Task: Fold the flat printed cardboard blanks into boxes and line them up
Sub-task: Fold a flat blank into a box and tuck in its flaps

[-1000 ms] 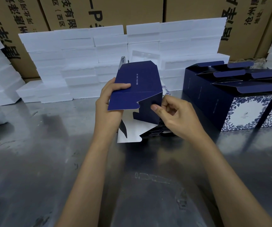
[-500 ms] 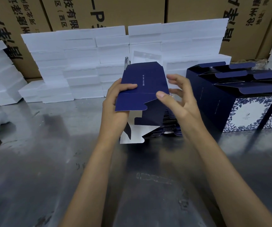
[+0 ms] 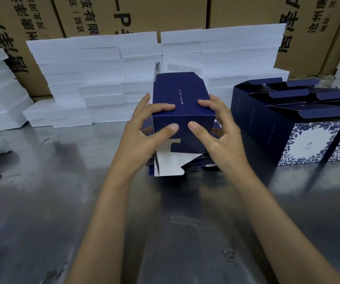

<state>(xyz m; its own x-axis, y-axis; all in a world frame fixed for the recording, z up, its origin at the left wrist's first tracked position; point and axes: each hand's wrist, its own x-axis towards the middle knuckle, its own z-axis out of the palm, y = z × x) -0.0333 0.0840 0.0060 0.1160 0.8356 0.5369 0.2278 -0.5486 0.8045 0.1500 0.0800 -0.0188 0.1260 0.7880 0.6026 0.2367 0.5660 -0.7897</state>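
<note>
Left hand (image 3: 142,132) and right hand (image 3: 220,132) gripping a half-folded navy box (image 3: 182,103) above a stack of flat blanks (image 3: 195,163), steel counter (image 3: 62,201), folded boxes (image 3: 283,128) at right, white foam blocks (image 3: 95,78) behind

**Navy carton blank, partly erected**

Half-folded box (image 3: 182,111) held above the flat stack of blanks (image 3: 195,163); navy panels squared, white-backed bottom flaps hanging open. Finished boxes (image 3: 283,128), floral-fronted, top flaps open, stand in a row at right.
</note>
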